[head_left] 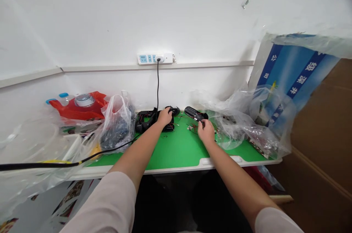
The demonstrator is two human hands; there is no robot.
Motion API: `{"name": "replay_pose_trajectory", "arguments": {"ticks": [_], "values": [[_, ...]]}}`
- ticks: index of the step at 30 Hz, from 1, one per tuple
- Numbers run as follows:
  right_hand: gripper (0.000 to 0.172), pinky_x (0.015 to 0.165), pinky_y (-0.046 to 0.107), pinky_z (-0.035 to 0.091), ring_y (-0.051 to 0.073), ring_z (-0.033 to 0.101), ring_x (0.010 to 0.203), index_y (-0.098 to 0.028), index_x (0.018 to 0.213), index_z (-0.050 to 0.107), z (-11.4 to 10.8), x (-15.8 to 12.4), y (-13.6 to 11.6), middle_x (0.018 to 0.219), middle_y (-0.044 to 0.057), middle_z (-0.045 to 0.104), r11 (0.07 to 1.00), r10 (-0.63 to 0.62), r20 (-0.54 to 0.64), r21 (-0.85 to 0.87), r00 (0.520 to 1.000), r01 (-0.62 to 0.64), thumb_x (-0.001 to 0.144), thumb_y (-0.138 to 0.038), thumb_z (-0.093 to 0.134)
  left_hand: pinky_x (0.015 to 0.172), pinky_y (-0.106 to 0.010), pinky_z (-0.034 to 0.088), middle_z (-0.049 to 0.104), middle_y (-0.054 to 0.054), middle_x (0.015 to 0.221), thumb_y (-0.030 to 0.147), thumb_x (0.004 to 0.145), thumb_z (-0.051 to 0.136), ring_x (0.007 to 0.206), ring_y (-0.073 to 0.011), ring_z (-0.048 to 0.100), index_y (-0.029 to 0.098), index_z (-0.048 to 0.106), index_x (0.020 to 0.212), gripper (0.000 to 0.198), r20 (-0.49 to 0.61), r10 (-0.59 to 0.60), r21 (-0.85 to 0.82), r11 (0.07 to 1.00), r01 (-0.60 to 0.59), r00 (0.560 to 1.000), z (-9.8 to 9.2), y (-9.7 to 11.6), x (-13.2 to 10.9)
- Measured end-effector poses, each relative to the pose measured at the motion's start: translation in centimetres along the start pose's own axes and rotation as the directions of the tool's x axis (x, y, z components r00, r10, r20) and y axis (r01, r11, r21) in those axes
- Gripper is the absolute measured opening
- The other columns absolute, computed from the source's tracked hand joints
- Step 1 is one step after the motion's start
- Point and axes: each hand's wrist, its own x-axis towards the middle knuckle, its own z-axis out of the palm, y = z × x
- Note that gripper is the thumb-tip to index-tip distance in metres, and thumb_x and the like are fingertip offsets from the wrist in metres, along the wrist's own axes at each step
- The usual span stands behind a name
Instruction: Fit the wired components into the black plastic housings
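Observation:
My left hand (pixel 165 116) is at the back middle of the green table top (pixel 173 152). Its fingers are closed on a black plastic part with a rounded end (pixel 175 110). Under and beside it lie black plastic housings (pixel 142 124) with thin red wires. To the right, my right hand (pixel 206 133) pinches the near end of a black ribbed housing (pixel 193 112), which lies tilted, its far end toward the wall. Small metal bits and reddish wires (pixel 193 127) are scattered between the hands. My fingertips are partly hidden.
Clear plastic bags (pixel 233 126) cover the table's right side beside a blue printed sack (pixel 291 75). On the left stand a bag of dark parts (pixel 117 126) and a red bag (pixel 93 110). A black cable (pixel 157 86) hangs from the wall power strip (pixel 143 58).

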Motion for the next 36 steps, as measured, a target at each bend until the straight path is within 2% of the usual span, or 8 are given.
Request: {"name": "replay_pose_trajectory", "arguments": {"ticks": [4, 7, 12, 15, 20, 26, 31, 36], "values": [[0.030, 0.077, 0.032, 0.040, 0.021, 0.054, 0.082, -0.012, 0.095, 0.059, -0.1, 0.0, 0.2, 0.088, 0.012, 0.061, 1.000, -0.009, -0.018, 0.025, 1.000, 0.009, 0.085, -0.034, 0.040, 0.102, -0.034, 0.034, 0.065, -0.010, 0.108, 0.016, 0.072, 0.063, 0.112, -0.0255, 0.053, 0.020, 0.066, 0.096, 0.024, -0.013, 0.024, -0.042, 0.999, -0.024, 1.000, 0.5, -0.3, -1.3], [0.029, 0.075, 0.031, 0.041, 0.021, 0.055, 0.080, -0.013, 0.095, 0.059, -0.2, 0.0, 0.4, 0.088, 0.011, 0.061, 1.000, 0.001, -0.007, 0.018, 1.000, -0.001, 0.084, -0.034, 0.041, 0.099, -0.033, 0.037, 0.067, -0.010, 0.101, 0.017, 0.072, 0.064, 0.109, -0.0248, 0.056, 0.019, 0.067, 0.091, 0.019, -0.035, -0.019, -0.117, 0.993, 0.015, 0.999, 0.9, -0.4, -1.5], [0.028, 0.078, 0.031, 0.041, 0.021, 0.055, 0.083, -0.014, 0.095, 0.059, -0.2, -0.6, -0.1, 0.087, 0.010, 0.062, 0.995, -0.094, 0.033, 0.031, 0.995, 0.093, 0.085, -0.035, 0.042, 0.072, -0.029, 0.051, 0.067, -0.006, 0.080, 0.021, 0.072, 0.066, 0.073, -0.0197, 0.067, 0.016, 0.065, 0.087, 0.016, -0.029, -0.161, -0.332, 0.933, 0.142, 0.987, 1.7, -0.2, -0.9], [0.027, 0.081, 0.032, 0.040, 0.021, 0.055, 0.086, -0.015, 0.095, 0.059, 0.1, -1.0, -0.6, 0.089, 0.010, 0.062, 0.981, -0.188, 0.055, 0.057, 0.981, 0.185, 0.086, -0.034, 0.042, 0.064, -0.026, 0.053, 0.066, -0.006, 0.084, 0.018, 0.075, 0.063, 0.066, -0.0152, 0.066, 0.015, 0.062, 0.086, 0.012, 0.008, -0.226, -0.505, 0.840, 0.199, 0.974, 2.4, 0.3, -0.7], [0.026, 0.082, 0.032, 0.041, 0.020, 0.055, 0.086, -0.015, 0.093, 0.060, 0.4, -1.3, -0.6, 0.090, 0.009, 0.062, 0.963, -0.269, 0.098, 0.063, 0.958, 0.263, 0.087, -0.034, 0.043, 0.067, -0.025, 0.055, 0.064, -0.005, 0.080, 0.012, 0.079, 0.058, 0.066, -0.0110, 0.064, 0.013, 0.055, 0.087, 0.009, 0.119, -0.301, -0.726, 0.624, 0.290, 0.946, 2.8, 1.5, -0.5], [0.028, 0.084, 0.031, 0.041, 0.020, 0.056, 0.088, -0.015, 0.096, 0.062, 0.4, -1.2, -0.5, 0.091, 0.009, 0.063, 0.954, -0.292, 0.080, 0.096, 0.953, 0.284, 0.087, -0.034, 0.044, 0.067, -0.024, 0.054, 0.062, -0.005, 0.070, 0.013, 0.080, 0.057, 0.063, -0.0105, 0.062, 0.012, 0.055, 0.082, 0.003, 0.260, -0.255, -0.814, 0.461, 0.354, 0.931, 1.8, 3.0, -0.1], [0.027, 0.082, 0.031, 0.041, 0.019, 0.055, 0.086, -0.015, 0.095, 0.063, 0.1, -1.0, -0.4, 0.089, 0.008, 0.063, 0.953, -0.283, 0.008, 0.117, 0.959, 0.280, 0.087, -0.033, 0.044, 0.070, -0.027, 0.055, 0.065, -0.007, 0.077, 0.019, 0.080, 0.059, 0.069, -0.0131, 0.064, 0.013, 0.056, 0.090, 0.012, 0.217, -0.201, -0.811, 0.507, 0.291, 0.955, 1.2, 3.4, 0.3], [0.026, 0.075, 0.032, 0.042, 0.020, 0.056, 0.078, -0.015, 0.092, 0.063, -0.3, -0.6, 0.5, 0.084, 0.009, 0.063, 0.979, -0.176, -0.052, 0.095, 0.983, 0.181, 0.083, -0.034, 0.046, 0.075, -0.032, 0.054, 0.065, -0.008, 0.097, 0.017, 0.082, 0.054, 0.081, -0.0151, 0.065, 0.015, 0.053, 0.102, 0.020, 0.022, -0.171, -0.665, 0.734, 0.142, 0.985, 1.4, 2.3, 0.4]]}}
